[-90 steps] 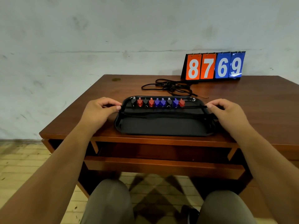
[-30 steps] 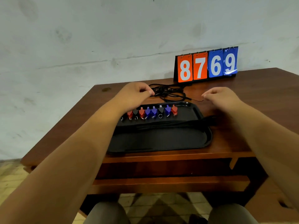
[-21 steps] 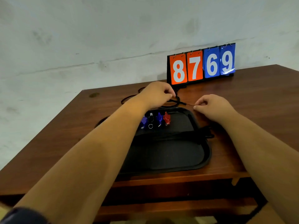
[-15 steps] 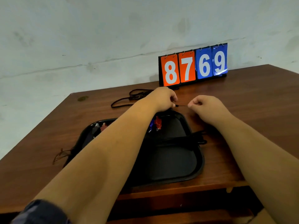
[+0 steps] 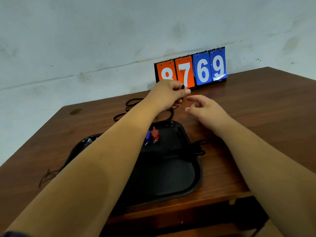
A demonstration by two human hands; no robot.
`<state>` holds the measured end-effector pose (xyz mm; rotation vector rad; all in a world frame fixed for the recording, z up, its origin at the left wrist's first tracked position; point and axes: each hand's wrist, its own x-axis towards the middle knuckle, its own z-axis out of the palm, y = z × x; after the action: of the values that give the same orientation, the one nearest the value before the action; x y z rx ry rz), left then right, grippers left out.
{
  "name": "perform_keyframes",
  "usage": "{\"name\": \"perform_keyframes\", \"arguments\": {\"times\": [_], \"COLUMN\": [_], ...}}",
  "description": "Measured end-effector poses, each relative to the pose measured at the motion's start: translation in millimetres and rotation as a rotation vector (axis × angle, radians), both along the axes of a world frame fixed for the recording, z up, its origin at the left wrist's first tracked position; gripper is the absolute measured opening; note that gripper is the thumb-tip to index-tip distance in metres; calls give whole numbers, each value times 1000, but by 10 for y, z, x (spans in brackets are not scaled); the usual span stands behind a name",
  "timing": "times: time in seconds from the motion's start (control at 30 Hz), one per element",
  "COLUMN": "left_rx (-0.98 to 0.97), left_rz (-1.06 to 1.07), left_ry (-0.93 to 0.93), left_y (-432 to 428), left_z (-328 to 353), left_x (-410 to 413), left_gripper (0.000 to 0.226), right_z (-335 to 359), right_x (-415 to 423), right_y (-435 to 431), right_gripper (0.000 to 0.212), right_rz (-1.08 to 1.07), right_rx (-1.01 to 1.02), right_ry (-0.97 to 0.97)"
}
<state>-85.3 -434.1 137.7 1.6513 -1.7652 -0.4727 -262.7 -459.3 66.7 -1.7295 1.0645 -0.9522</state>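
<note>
My left hand point(image 5: 168, 93) is raised over the far part of the table and pinches the end of a black cord point(image 5: 131, 103), whose loops lie on the wood behind my forearm. Just to its right, my right hand point(image 5: 203, 108) hovers with relaxed, slightly spread fingers and holds nothing. A black tray point(image 5: 171, 177) sits near the front edge; a blue clip point(image 5: 147, 135) and a red clip point(image 5: 155, 133) show in it, the others hidden by my left forearm. Another black cord point(image 5: 196, 149) lies across the tray's right rim.
A flip scoreboard point(image 5: 203, 69) reading 8769 stands at the back against the wall. A thin brown string point(image 5: 48, 175) lies on the wooden table point(image 5: 265, 117) at the left. The table's front edge runs just below the tray.
My left hand has lifted higher with the cord end. My right hand has let go of the cord and opened. The view has tilted further left and down.
</note>
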Motion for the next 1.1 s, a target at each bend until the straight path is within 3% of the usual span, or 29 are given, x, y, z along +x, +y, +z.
{"name": "perform_keyframes", "arguments": {"times": [0.2, 0.27, 0.43, 0.67, 1.1], "left_rx": [33, 41, -27, -216, -404], "left_rz": [-70, -86, -75, 50, 212], "left_ry": [401, 472, 528, 714, 811], "left_y": [86, 111, 155, 231, 735], "left_z": [154, 175, 223, 397, 728], "left_x": [-119, -135, -57, 181, 727], "left_gripper": [16, 17, 21, 19, 17], "right_z": [4, -6, -10, -42, -40], "right_x": [11, 11, -3, -30, -17], "right_y": [60, 68, 81, 58, 145], "right_gripper": [16, 16, 14, 15, 12], "right_rz": [75, 76, 19, 2, -38], "right_rx": [-9, 6, 3, -85, -64], "right_ry": [-86, -127, -118, 104, 214]}}
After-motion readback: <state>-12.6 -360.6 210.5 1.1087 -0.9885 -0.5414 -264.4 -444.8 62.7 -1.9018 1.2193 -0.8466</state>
